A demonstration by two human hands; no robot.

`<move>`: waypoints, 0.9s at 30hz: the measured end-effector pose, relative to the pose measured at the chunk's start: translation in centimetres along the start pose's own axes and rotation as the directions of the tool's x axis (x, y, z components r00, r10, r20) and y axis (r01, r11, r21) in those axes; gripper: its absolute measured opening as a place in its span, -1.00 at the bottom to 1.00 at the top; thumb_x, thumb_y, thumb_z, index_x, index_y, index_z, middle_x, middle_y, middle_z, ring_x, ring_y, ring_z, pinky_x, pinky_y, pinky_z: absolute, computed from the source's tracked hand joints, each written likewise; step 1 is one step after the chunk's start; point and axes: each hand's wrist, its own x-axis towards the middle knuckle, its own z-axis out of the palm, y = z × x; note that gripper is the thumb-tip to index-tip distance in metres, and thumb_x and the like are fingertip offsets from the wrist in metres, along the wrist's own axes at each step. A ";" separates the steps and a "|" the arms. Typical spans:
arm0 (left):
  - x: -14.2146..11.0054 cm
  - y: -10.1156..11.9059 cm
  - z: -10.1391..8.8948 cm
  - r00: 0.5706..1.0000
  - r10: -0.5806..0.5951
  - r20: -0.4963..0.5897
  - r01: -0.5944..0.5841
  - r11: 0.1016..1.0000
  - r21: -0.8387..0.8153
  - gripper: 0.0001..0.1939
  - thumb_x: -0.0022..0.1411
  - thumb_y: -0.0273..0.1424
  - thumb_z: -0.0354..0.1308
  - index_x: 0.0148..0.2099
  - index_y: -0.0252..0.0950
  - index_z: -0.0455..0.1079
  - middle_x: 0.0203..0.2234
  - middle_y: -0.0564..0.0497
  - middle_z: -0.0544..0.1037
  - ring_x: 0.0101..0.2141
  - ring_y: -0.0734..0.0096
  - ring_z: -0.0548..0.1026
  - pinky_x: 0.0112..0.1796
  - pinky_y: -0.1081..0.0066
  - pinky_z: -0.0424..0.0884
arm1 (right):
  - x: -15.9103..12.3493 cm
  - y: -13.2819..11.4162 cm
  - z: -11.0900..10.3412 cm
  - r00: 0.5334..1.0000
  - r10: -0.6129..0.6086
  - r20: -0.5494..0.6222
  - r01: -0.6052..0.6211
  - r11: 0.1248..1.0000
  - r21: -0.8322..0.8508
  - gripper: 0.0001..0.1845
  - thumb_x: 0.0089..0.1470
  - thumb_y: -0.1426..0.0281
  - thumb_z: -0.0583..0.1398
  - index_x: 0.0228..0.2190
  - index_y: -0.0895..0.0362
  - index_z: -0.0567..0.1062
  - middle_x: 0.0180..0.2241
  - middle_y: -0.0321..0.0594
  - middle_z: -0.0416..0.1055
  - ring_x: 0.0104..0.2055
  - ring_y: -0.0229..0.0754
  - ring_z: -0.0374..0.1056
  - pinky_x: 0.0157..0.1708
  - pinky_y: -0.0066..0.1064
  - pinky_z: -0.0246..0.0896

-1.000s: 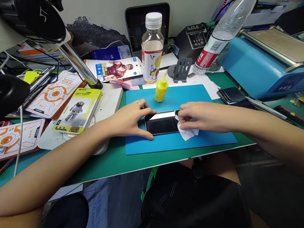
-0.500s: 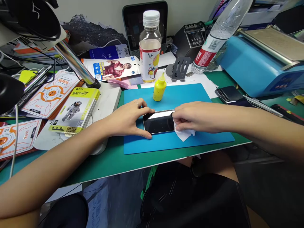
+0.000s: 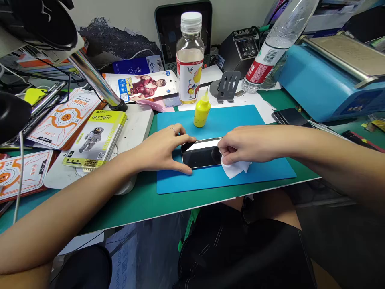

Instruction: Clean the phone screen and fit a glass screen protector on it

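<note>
A phone (image 3: 202,156) with a dark, glossy screen lies flat on a blue mat (image 3: 186,183). My left hand (image 3: 164,148) holds its left end, with the thumb at the near corner and the forefinger at the far one. A white wipe (image 3: 234,169) is bunched in my right hand (image 3: 237,144), whose fingers are closed over the phone's right part. That hand hides the phone's right end. Behind the phone stands a small yellow squeeze bottle (image 3: 201,111) with a pointed tip.
A drink bottle (image 3: 190,60) and a black phone stand (image 3: 228,86) are behind the mat. At right are a tilted water bottle (image 3: 267,52) and a blue machine (image 3: 327,84). Battery boxes (image 3: 94,138) and a metal lamp pole (image 3: 94,78) occupy the left.
My right hand has shifted very slightly on the phone, and the wipe's loose end has spread a little to the right. The left hand stays in place.
</note>
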 end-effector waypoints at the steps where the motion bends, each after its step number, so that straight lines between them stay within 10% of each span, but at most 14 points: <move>1: 0.0 0.0 0.0 1.000 0.000 0.001 0.000 1.000 -0.001 -0.09 0.05 0.24 0.32 0.29 -0.20 0.38 0.00 -0.15 0.40 -0.07 0.07 0.45 -0.03 0.18 0.42 | 0.0 -0.1 -0.1 1.000 0.013 0.020 -0.013 1.000 0.000 -0.78 0.12 0.20 0.20 -0.41 0.06 0.53 -0.44 -0.21 0.49 -0.47 -0.16 0.32 -0.50 -0.32 0.02; 27: 0.0 0.0 0.1 1.000 -0.001 -0.009 0.001 1.000 -0.003 -0.10 0.03 0.20 0.37 0.28 -0.21 0.39 -0.01 -0.15 0.40 -0.07 0.06 0.47 -0.04 0.17 0.43 | 1.1 -2.3 -0.7 0.992 0.113 0.053 -0.114 0.993 0.008 -0.77 0.16 0.20 0.24 -0.39 0.09 0.57 -0.41 -0.20 0.51 -0.41 -0.14 0.34 -0.45 -0.30 0.05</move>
